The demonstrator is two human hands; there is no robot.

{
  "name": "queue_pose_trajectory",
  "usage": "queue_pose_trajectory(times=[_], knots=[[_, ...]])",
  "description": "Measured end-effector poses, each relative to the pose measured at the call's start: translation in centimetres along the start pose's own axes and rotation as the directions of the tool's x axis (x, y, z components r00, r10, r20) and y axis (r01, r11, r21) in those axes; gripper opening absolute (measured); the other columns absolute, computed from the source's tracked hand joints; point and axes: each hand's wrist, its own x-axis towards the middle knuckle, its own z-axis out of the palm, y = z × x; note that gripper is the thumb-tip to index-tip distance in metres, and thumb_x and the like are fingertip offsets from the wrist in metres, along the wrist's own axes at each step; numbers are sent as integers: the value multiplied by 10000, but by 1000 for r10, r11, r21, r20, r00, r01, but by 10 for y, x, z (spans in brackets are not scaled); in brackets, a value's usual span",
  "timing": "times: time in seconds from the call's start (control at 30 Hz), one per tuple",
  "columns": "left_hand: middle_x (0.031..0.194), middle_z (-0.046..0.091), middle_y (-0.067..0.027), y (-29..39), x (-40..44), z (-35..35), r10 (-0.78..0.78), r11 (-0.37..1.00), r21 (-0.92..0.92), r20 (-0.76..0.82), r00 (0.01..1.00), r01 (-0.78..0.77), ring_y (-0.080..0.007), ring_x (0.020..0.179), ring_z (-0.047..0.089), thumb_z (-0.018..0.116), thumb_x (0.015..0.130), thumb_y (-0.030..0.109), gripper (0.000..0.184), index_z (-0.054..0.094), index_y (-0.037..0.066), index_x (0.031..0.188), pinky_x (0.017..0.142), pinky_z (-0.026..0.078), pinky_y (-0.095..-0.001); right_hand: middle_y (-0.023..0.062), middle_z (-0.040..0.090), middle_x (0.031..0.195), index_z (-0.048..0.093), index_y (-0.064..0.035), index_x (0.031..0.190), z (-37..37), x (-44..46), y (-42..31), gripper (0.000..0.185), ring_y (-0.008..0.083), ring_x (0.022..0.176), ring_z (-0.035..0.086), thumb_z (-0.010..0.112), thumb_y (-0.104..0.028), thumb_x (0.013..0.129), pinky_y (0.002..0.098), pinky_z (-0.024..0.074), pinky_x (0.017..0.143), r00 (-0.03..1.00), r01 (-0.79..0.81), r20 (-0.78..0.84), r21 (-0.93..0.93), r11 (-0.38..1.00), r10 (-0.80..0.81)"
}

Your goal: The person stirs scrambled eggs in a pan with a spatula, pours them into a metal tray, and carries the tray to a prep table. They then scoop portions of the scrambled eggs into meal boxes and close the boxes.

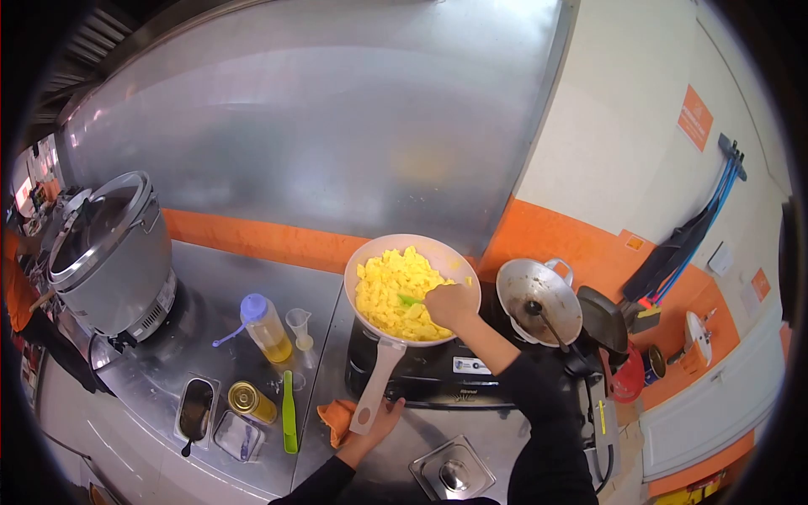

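Note:
A pale frying pan point(459, 268) on the black gas stove point(430, 390) holds a heap of yellow scrambled eggs point(391, 282). My right hand point(452, 305) is over the pan, closed around a green utensil point(409, 300) whose end is down in the eggs; its full shape is hidden. Below the pan, my left hand point(380, 426) is closed at the lower end of the pan's handle point(378, 380), with part of the fingers hidden behind it. An orange cloth point(337, 419) lies bunched just left of that hand.
Left on the steel counter stand an oil bottle point(268, 329), a clear measuring cup point(300, 326), a jar point(251, 401), a green spatula point(289, 414) and a large rice cooker point(118, 261). A dirty wok point(539, 296) sits right. A metal lid point(453, 473) lies in front.

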Motion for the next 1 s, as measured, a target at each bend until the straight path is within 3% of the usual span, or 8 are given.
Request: queue_pose_trajectory(times=[0.07, 0.2, 0.3, 0.47, 0.6, 0.73, 0.87, 1.0], knots=[[573, 570, -159, 20, -4, -13, -45, 995, 96, 58, 997, 39, -270, 559, 588, 514, 815, 452, 518, 572, -56, 731, 542, 439, -360, 108, 650, 755, 661, -78, 724, 11, -1, 2, 157, 243, 688, 636, 529, -164, 728, 362, 493, 606, 990, 18, 140, 12, 1000, -19], [579, 576, -163, 24, -1, -18, 16, 989, 143, 45, 999, -23, -280, 524, 592, 481, 820, 504, 574, 565, -53, 712, 512, 447, -358, 127, 649, 777, 658, -67, 752, -35, -25, 17, 160, 259, 770, 633, 531, -157, 714, 371, 486, 647, 965, -263, 45, 229, 937, 259], [579, 575, -147, 38, -2, -26, -123, 992, 45, 169, 978, 117, -252, 478, 584, 451, 818, 549, 614, 561, -43, 694, 486, 453, -339, 128, 644, 775, 655, -63, 759, -1, -37, 1, 275, 268, 736, 631, 493, -282, 792, 400, 483, 622, 994, -41, 104, 107, 993, 30], [556, 554, -99, 51, -3, -35, -219, 976, 37, 241, 945, 217, -197, 447, 572, 443, 815, 568, 620, 550, -24, 666, 465, 456, -307, 138, 641, 777, 650, -51, 749, -33, -62, 6, 272, 290, 730, 625, 484, -263, 780, 417, 479, 630, 973, -233, 56, 238, 943, 226], [541, 524, -52, 44, -2, -32, -280, 955, -27, 249, 927, 296, -150, 419, 546, 495, 808, 536, 566, 540, -14, 681, 410, 439, -277, 144, 637, 750, 651, -50, 738, -5, -62, -2, 299, 292, 721, 625, 507, -308, 785, 407, 482, 629, 990, -143, 46, 231, 962, 136], [527, 492, -25, 41, 1, -33, -279, 948, -81, 261, 924, 309, -122, 394, 514, 549, 783, 519, 528, 519, 1, 688, 354, 403, -246, 149, 638, 762, 652, -46, 746, -40, -73, 7, 315, 295, 743, 624, 509, -321, 797, 404, 482, 652, 963, -263, 22, 281, 923, 267], [467, 449, -11, 33, 0, -27, -289, 911, -212, 282, 915, 353, -119, 348, 486, 591, 757, 511, 506, 484, 27, 656, 300, 365, -234, 150, 637, 755, 651, -40, 746, -6, -68, -3, 332, 297, 737, 623, 506, -333, 799, 405, 479, 635, 993, -105, 79, 212, 972, 90], [489, 464, -18, 30, 4, -22, -307, 894, -242, 280, 910, 376, -112, 365, 495, 608, 754, 488, 488, 477, 23, 684, 310, 379, -240, 162, 621, 702, 656, -55, 765, -39, -90, 11, 310, 302, 676, 619, 509, -326, 803, 419, 478, 599, 959, -250, -62, 279, 927, 277]])
